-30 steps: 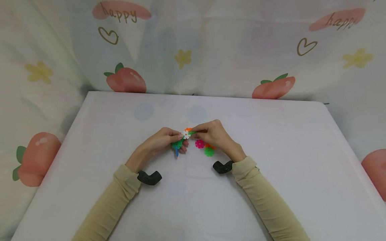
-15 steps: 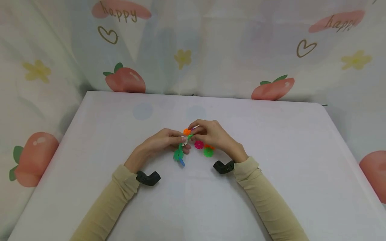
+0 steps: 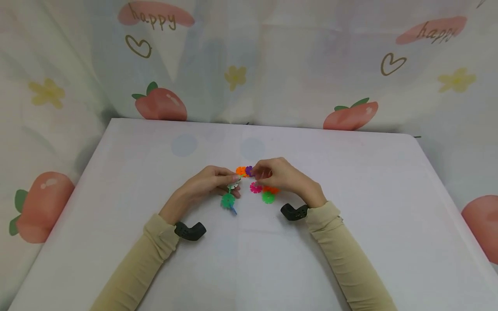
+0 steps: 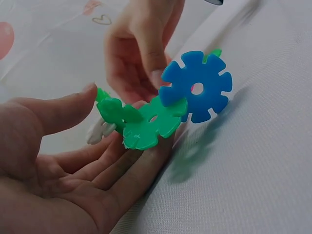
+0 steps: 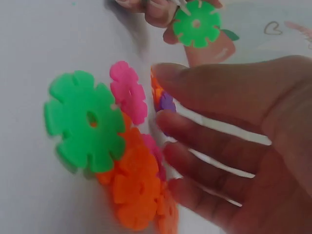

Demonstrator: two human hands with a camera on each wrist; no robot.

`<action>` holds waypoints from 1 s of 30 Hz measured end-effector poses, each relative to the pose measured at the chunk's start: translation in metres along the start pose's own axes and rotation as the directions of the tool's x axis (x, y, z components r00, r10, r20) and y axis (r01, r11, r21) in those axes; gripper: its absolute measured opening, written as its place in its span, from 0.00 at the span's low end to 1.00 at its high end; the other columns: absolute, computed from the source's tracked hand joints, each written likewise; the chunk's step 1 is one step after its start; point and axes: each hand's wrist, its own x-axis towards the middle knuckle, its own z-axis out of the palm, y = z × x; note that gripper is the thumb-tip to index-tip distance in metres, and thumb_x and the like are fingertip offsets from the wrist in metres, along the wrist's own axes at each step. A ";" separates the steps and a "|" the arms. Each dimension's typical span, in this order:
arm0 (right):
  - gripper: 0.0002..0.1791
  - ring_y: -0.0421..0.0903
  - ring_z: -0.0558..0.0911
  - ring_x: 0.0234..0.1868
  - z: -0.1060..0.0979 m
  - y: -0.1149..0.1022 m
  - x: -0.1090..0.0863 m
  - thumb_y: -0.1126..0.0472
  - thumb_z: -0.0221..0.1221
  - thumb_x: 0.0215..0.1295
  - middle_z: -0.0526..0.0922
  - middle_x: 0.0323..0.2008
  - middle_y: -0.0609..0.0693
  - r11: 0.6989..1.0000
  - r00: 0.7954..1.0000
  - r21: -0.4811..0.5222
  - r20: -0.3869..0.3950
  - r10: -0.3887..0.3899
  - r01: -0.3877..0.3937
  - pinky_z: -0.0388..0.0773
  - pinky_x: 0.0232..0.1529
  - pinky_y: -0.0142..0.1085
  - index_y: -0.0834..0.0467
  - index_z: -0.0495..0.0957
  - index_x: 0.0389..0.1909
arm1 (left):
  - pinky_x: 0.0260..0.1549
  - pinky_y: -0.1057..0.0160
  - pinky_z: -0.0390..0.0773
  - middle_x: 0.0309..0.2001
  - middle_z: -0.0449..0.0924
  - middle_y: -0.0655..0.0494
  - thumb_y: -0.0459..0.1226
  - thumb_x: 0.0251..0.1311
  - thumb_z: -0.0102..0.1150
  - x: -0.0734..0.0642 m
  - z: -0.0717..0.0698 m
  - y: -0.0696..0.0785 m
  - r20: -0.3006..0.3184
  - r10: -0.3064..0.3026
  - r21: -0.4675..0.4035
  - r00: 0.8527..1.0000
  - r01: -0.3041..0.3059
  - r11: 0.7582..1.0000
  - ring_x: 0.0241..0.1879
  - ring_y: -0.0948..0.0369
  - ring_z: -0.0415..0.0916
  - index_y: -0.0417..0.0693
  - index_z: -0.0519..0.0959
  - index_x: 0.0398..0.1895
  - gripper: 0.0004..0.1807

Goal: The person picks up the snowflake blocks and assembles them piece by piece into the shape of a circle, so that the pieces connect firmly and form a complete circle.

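Note:
My left hand [image 3: 210, 180] pinches a chain of joined plastic snowflake discs between thumb and fingers. A blue disc [image 4: 214, 100] hangs at the chain's near end, joined to a green disc [image 4: 163, 129]. Beyond that come another green piece [image 4: 113, 113], a white disc [image 4: 99, 131] and a bright green disc [image 5: 207, 34]. With fingers bent and parted, my right hand [image 3: 282, 175] hovers over the loose discs and holds nothing. Closest to its fingertips are a purple disc [image 3: 249, 171], orange discs [image 5: 134, 200] and a pink disc [image 5: 127, 95].
On the white table [image 3: 350, 181], a loose green disc [image 5: 73, 112] lies beside the orange ones. Another orange disc [image 3: 240, 171] rests behind, next to the purple one. A black wrist camera [image 3: 190, 232] sits on the left wrist, another camera [image 3: 294, 212] on the right.
My right hand has come away from the chain, moving right over the loose discs, its fingers parted. The left hand keeps its pinch; the chain has turned and hangs lower, nearer the body.

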 end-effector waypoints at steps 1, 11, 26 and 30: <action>0.11 0.45 0.81 0.39 -0.001 0.000 0.000 0.62 0.71 0.62 0.86 0.37 0.48 1.000 1.000 0.002 0.020 0.014 -0.014 0.80 0.44 0.38 0.59 0.85 0.45 | 0.52 0.60 0.84 0.41 0.87 0.47 0.42 0.73 0.59 0.000 0.000 0.000 0.000 -0.002 0.001 1.000 0.002 1.000 0.43 0.53 0.89 0.35 0.80 0.55 0.18; 0.14 0.46 0.77 0.37 0.003 -0.003 0.002 0.60 0.75 0.57 0.81 0.35 0.51 0.997 0.996 -0.074 0.081 0.037 -0.031 0.77 0.40 0.36 0.60 0.82 0.39 | 0.50 0.62 0.85 0.43 0.88 0.45 0.40 0.78 0.52 0.001 0.002 0.001 0.004 -0.036 -0.046 0.999 0.036 0.998 0.44 0.52 0.89 0.31 0.75 0.57 0.19; 0.04 0.44 0.82 0.35 0.004 0.004 0.000 0.66 0.64 0.69 0.86 0.34 0.50 0.999 0.997 0.055 -0.077 0.007 -0.002 0.81 0.41 0.37 0.59 0.81 0.42 | 0.51 0.61 0.85 0.42 0.87 0.45 0.41 0.81 0.46 0.002 0.003 0.000 0.035 -0.029 -0.094 0.999 0.032 0.995 0.45 0.53 0.88 0.29 0.74 0.58 0.21; 0.06 0.44 0.82 0.31 0.005 0.006 0.001 0.64 0.65 0.69 0.86 0.34 0.51 0.996 0.990 0.083 -0.138 -0.018 0.030 0.81 0.38 0.36 0.59 0.81 0.44 | 0.51 0.61 0.85 0.43 0.87 0.45 0.44 0.80 0.49 0.002 0.003 0.000 0.023 -0.025 -0.077 0.999 0.027 0.997 0.45 0.53 0.88 0.31 0.74 0.60 0.23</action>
